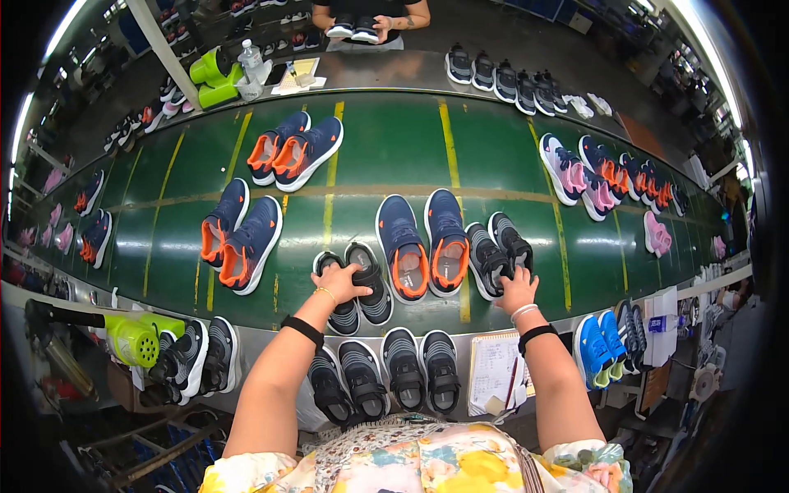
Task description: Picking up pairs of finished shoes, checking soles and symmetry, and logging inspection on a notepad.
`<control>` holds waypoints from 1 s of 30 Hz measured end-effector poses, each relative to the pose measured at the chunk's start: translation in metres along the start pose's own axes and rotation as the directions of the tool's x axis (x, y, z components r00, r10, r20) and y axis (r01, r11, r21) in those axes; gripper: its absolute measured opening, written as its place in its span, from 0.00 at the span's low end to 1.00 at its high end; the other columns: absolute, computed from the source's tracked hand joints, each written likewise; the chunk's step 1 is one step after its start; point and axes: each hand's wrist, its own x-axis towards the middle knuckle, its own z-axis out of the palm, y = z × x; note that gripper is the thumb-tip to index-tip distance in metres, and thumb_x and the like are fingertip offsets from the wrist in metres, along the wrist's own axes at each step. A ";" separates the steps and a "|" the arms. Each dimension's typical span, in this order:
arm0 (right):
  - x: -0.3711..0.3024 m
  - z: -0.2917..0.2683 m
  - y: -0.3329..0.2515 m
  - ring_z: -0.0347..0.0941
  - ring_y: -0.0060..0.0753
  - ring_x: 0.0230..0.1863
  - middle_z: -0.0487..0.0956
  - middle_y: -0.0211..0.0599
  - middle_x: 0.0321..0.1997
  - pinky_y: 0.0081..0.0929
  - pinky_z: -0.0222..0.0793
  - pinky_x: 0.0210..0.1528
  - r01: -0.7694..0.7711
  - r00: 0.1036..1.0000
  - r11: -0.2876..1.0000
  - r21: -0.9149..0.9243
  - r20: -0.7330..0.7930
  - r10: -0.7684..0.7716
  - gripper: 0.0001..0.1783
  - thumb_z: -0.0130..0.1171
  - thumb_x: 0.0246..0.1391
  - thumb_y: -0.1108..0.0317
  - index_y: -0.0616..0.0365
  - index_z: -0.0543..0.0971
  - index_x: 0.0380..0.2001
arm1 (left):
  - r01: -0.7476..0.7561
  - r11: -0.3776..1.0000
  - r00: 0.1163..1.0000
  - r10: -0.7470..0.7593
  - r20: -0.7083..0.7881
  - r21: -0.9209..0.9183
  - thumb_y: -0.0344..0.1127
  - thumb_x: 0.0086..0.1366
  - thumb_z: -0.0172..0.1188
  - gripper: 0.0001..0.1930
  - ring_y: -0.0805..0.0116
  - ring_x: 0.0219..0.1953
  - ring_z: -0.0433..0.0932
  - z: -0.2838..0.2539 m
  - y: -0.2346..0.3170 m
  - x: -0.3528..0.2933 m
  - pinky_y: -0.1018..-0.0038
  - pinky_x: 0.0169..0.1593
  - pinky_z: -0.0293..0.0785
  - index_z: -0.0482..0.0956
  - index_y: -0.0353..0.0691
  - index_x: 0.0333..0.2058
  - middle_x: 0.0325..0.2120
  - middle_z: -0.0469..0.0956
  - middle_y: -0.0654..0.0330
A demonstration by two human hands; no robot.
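My left hand lies over a pair of black-and-grey sneakers at the near edge of the green conveyor belt. Its fingers are spread and the thumb stretches right across one shoe. Fingers apart, my right hand touches the heel ends of another black pair. Between the two pairs stand navy sneakers with orange linings, toes pointing away from me. Both hands partly cover the shoes beneath them.
More black sneakers and a notebook with a pen lie along the near ledge. Navy-orange pairs sit left; pink-grey ones sit right. Across the belt, a person holds dark shoes. Green heat-gun-like tools flank the belt.
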 end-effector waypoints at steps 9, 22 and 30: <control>0.016 0.000 -0.003 0.62 0.44 0.51 0.69 0.38 0.43 0.59 0.57 0.50 -0.196 0.975 0.951 0.241 -0.056 0.215 0.25 0.70 0.28 0.51 0.46 0.79 0.34 | -0.034 0.975 0.900 -0.066 -0.431 -0.220 0.58 0.43 0.63 0.24 0.62 0.37 0.74 -0.031 -0.070 -0.046 0.63 0.43 0.61 0.79 0.45 0.31 0.29 0.74 0.61; -0.045 -0.041 -0.301 0.64 0.45 0.50 0.69 0.40 0.43 0.61 0.58 0.45 0.338 0.926 0.831 0.442 0.002 -0.378 0.22 0.60 0.40 0.45 0.45 0.78 0.37 | 0.067 0.974 0.988 -0.034 -0.152 0.216 0.60 0.37 0.65 0.23 0.60 0.37 0.72 -0.055 -0.150 -0.263 0.54 0.50 0.53 0.81 0.48 0.26 0.24 0.73 0.61; -0.113 -0.057 -0.213 0.68 0.47 0.42 0.71 0.43 0.36 0.44 0.63 0.39 0.473 0.869 0.701 0.534 -0.151 -0.471 0.26 0.62 0.40 0.46 0.53 0.77 0.39 | 0.203 0.937 0.975 -0.219 0.025 0.283 0.57 0.40 0.65 0.23 0.58 0.50 0.67 0.025 -0.171 -0.250 0.43 0.55 0.47 0.80 0.55 0.36 0.41 0.72 0.57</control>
